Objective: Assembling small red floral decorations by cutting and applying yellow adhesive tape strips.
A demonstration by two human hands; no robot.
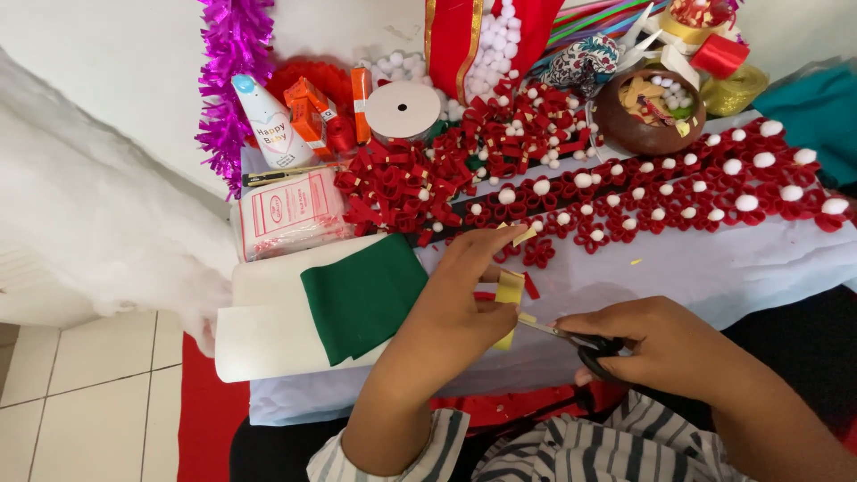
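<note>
My left hand (460,299) pinches a small yellow paper strip (510,290) above a pale blue cloth-covered table (678,268). My right hand (665,344) grips black-handled scissors (589,346), whose blades point left and meet the lower end of the strip. A small red paper flower (538,253) lies just beyond my left fingertips. A red scrap (530,286) sits beside the strip.
Rows of red paper flowers with white pompoms (705,192) cross the table's right. A green felt sheet (361,295) on white sheets lies left. A white tape roll (403,111), brown bowl (649,112), party hat (265,120), purple tinsel (230,71) and ribbons crowd the back.
</note>
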